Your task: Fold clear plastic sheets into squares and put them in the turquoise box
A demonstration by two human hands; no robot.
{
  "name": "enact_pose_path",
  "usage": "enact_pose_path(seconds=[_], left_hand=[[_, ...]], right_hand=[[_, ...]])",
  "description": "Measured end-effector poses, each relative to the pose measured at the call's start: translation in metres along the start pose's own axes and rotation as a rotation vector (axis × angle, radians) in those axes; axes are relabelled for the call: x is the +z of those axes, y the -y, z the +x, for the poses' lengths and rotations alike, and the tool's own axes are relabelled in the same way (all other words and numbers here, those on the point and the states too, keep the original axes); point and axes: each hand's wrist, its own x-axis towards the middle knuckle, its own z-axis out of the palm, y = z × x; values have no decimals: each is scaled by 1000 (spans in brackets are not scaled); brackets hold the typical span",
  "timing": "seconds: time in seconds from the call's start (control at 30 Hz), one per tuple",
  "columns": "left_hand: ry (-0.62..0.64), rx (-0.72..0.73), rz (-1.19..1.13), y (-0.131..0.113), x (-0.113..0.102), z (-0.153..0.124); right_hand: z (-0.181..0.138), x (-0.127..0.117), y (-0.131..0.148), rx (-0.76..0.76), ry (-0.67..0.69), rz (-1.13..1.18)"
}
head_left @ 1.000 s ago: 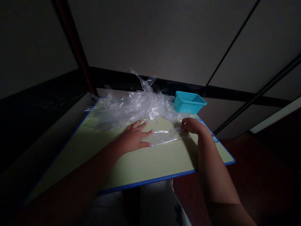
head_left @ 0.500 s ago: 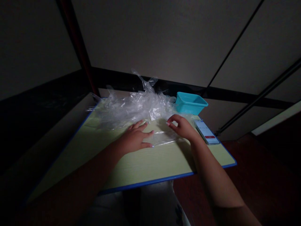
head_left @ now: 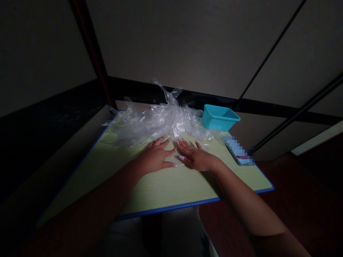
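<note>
Crossing leftward, my right hand (head_left: 197, 159) now meets my left hand (head_left: 156, 157). Both lie open-fingered, flattening the plastic sheet (head_left: 177, 163); next probably needs an edge pinched.

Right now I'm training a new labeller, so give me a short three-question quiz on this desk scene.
1. True or false: the left hand and right hand both lie open, palms down, on the desk.
2. What stands just right of the clear plastic heap? A) teal tub B) red mug C) book
3. Which hand is nearer the phone?
Key: 1 true; 2 A; 3 the right hand.
</note>
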Motion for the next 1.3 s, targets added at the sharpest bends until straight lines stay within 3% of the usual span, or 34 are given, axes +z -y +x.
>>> enact_pose_path(seconds=[0.33, 0.97, 1.13, 1.3], left_hand=[[-7, -17, 21, 5, 4, 1], [16, -45, -8, 2, 0, 0], [-55, -23, 26, 2, -2, 0], [-251, -83, 1, 6, -10, 4]], right_hand=[[10, 15, 4, 70, -43, -87], [5, 3, 5, 79, 80, -47], [5, 3, 5, 79, 76, -50], [4, 1, 4, 90, 91, -53]])
